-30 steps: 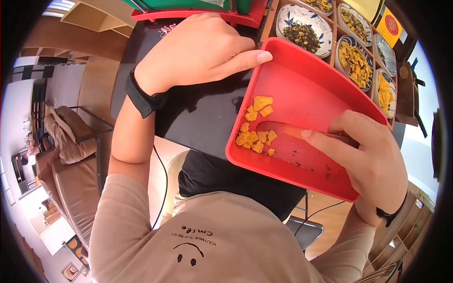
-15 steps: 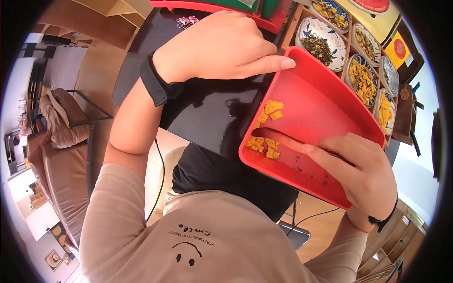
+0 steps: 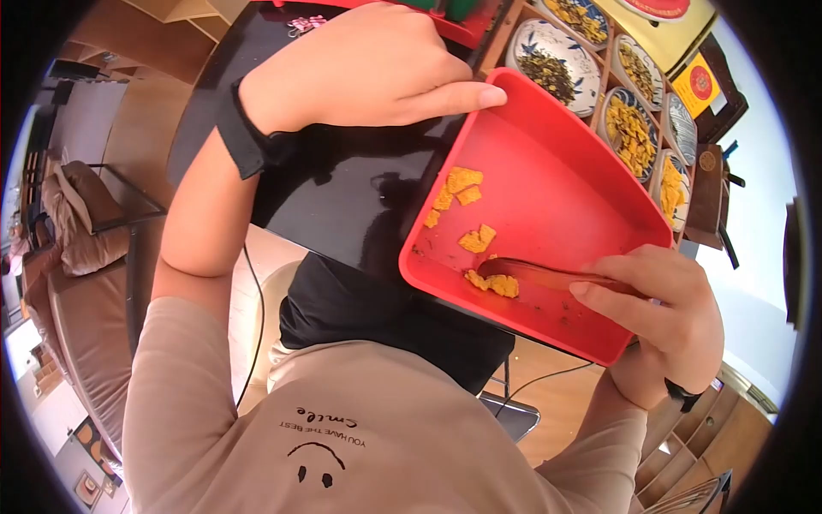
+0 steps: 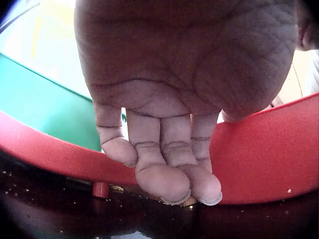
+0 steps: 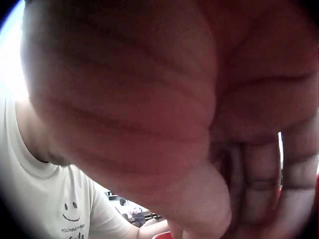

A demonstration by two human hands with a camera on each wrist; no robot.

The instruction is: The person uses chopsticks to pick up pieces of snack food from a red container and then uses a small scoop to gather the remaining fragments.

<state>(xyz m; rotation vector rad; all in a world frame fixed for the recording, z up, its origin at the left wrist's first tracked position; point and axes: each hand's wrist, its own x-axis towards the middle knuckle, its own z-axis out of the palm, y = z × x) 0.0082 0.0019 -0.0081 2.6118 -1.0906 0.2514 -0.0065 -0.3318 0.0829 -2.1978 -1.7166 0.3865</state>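
Observation:
In the head view, a red tray holds yellow crumbly pieces near its narrow left end, with dark specks scattered on its floor. My left hand grips the tray's upper left corner, thumb over the rim and fingers bent down outside; the left wrist view shows this hand beside the red wall. My right hand pinches a curved reddish-brown tool inside the tray, its tip touching a yellow clump by the near wall. The right wrist view is mostly filled by my palm; the tool's tip is out of sight there.
Patterned bowls of dried bits stand in a wooden divided box beyond the tray. Pink clips lie on the black table. A green and red container is at the top edge.
My right hand has drawn the tool's tip rightward along the near wall, away from the left corner. Some yellow pieces have shifted with it and now lie apart from the others.

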